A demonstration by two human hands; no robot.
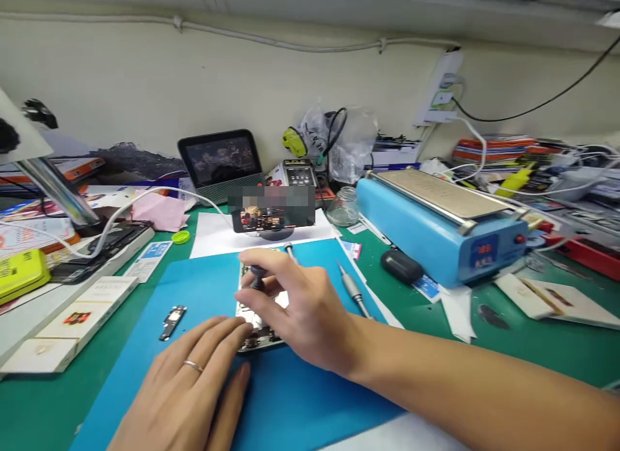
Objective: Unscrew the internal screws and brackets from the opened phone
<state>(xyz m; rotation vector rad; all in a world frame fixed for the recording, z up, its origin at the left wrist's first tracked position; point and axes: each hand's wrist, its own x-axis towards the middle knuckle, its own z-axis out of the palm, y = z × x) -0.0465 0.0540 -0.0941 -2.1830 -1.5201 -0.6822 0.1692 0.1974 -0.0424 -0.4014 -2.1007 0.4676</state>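
Observation:
An opened phone (254,320) lies on the blue mat (285,399), its inner parts showing. My right hand (310,315) is over it, thumb and index finger closed round the dark handle of what looks like a small screwdriver (258,276). The tool stands nearly upright; its tip is hidden. My left hand (194,380), wearing a ring, lies flat with fingers stretched out, fingertips at the phone's lower left edge. A small dark phone part (173,322) rests left of the phone. Right of it lies a grey pen-shaped tool (352,288).
Behind the mat a phone (274,218) is propped sideways on a stand, near a glass jar (343,207). A blue heating machine (411,225) and a black case (402,266) stand at right. White boxes (87,315) and a lamp arm (61,192) are at left.

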